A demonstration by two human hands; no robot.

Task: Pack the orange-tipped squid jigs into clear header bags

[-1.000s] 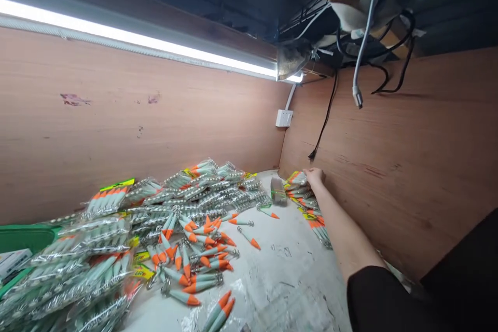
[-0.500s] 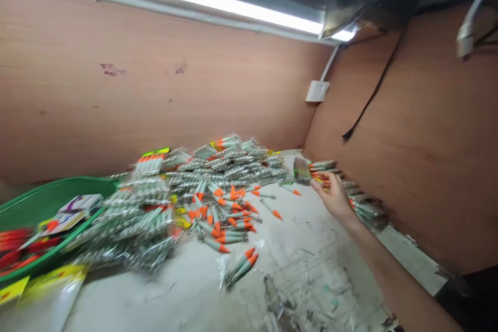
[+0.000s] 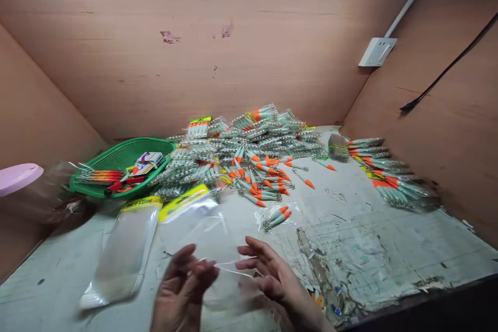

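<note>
A clear plastic bag with a yellow header (image 3: 192, 228) is held low at the front, its mouth edge towards me. My left hand (image 3: 182, 285) pinches one side of that edge between thumb and fingers. The edge runs across into my right hand (image 3: 272, 277), whose curled fingers and thumb hold the other side; motion blurs the grip a little. Left of my hands lies a stack of matching clear bags (image 3: 120, 254). Beyond them is a loose heap of pale fishing lures (image 3: 268, 179) with orange tips. A few lures (image 3: 278, 218) lie nearer, just past my right hand.
Packed lures (image 3: 249, 140) are piled along the back wall. A green basket (image 3: 105, 161) holding red-orange lures and small boxes stands at left, near a pink lid (image 3: 19, 179). More lure packs (image 3: 392, 176) line the right wall, beside a dark block (image 3: 338, 148).
My right hand has come back from the packs by the right wall to the front. Both hands are now at the plastic bag. The view has turned downward and left.
</note>
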